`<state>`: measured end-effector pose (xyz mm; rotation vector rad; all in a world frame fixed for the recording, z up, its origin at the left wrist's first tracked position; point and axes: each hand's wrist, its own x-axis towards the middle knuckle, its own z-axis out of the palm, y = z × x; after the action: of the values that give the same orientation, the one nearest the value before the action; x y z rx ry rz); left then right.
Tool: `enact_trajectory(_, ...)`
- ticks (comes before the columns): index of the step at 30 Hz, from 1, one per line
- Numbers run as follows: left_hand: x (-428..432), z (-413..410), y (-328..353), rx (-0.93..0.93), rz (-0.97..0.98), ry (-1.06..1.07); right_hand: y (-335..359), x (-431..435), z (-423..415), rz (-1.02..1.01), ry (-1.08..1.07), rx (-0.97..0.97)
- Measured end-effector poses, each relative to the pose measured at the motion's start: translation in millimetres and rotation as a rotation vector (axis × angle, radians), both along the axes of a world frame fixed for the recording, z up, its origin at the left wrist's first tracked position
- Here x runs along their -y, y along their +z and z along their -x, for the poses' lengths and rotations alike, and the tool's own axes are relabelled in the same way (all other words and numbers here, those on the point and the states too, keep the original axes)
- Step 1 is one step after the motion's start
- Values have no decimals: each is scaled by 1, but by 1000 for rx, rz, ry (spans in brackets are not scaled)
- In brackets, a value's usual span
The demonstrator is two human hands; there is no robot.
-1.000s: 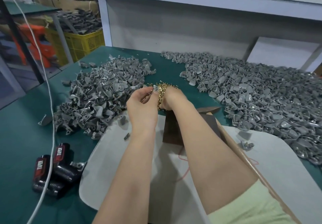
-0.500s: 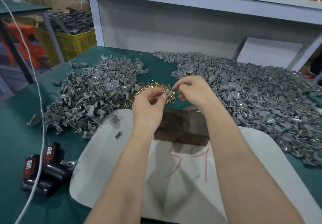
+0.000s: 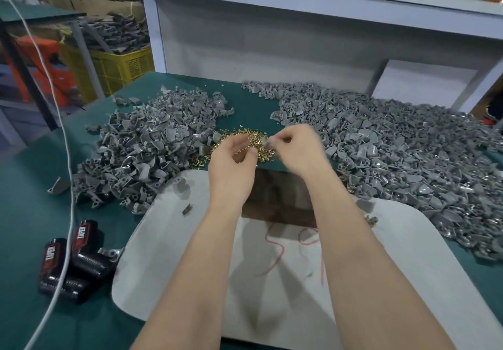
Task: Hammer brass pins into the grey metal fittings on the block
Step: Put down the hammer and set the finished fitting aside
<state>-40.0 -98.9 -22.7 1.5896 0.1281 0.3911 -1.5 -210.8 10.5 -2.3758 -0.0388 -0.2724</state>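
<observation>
The dark block [image 3: 277, 194] sits at the far edge of a white board [image 3: 168, 240] on the green table [image 3: 27, 213], partly hidden under the person's two bare forearms. Just beyond the block lies a small heap of brass pins [image 3: 242, 135], and both hands are raised over it. The left hand [image 3: 231, 164], above the block's far left corner, has its fingers curled in toward the thumb, with pins glinting through the gap. I cannot tell whether it actually has hold of any. The right hand [image 3: 296, 151], above the block's far right side, is blurred. Its fingertips are drawn together in a pinch on what looks like a small grey fitting [image 3: 265, 142], held up between the two hands. Left of the block and beyond it spreads one big pile of grey fittings [image 3: 141, 148]. To the block's right a wider pile [image 3: 394, 153] runs along the board's edge. A stray grey piece [image 3: 187, 209] lies on the board to the block's left. On the near side of the block the board bears red scribbles [image 3: 275, 251]. Well off to the block's left, two black battery packs [image 3: 73, 262] with red labels lie side by side on the table, and a white cable [image 3: 65, 159] trails across them.
</observation>
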Motion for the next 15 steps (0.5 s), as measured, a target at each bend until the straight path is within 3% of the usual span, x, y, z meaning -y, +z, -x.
enact_trajectory(4,-8,1,6,6,100,186,-1,38,-15,-167,-556,175)
enact_trajectory(6,-13,4,13,47,207,287,-1,37,-15,-165,-582,249)
enact_trajectory(8,-17,6,20,127,304,366,1,10,-8,-125,-317,269)
enact_trajectory(12,-31,13,31,290,400,514,0,-80,12,269,386,-73)
enact_trajectory(15,-44,12,32,359,426,630,-7,-116,19,338,517,-248)
